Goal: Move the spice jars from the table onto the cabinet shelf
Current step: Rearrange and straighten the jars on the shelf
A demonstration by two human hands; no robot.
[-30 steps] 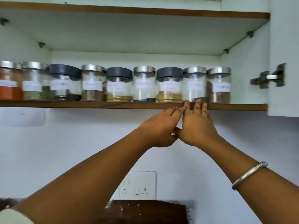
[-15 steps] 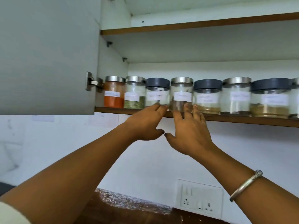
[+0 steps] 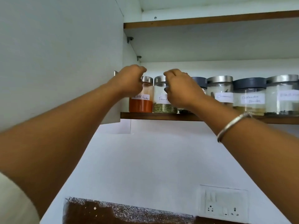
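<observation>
Curled fingers of the left hand point(image 3: 129, 83) and right hand point(image 3: 181, 90) partly hid the steel-lidded red chilli-powder glass jar point(image 3: 141, 105) and green fennel glass jar point(image 3: 161, 108); any grip could not be told. Both labelled jars stood upright on the brown wooden shelf point(image 3: 153, 116), mid-frame.

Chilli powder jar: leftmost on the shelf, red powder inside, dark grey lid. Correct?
Not quite. The head view shows the chilli powder jar leftmost on the shelf with red powder inside, but its lid is silver metal, not dark grey.
</observation>
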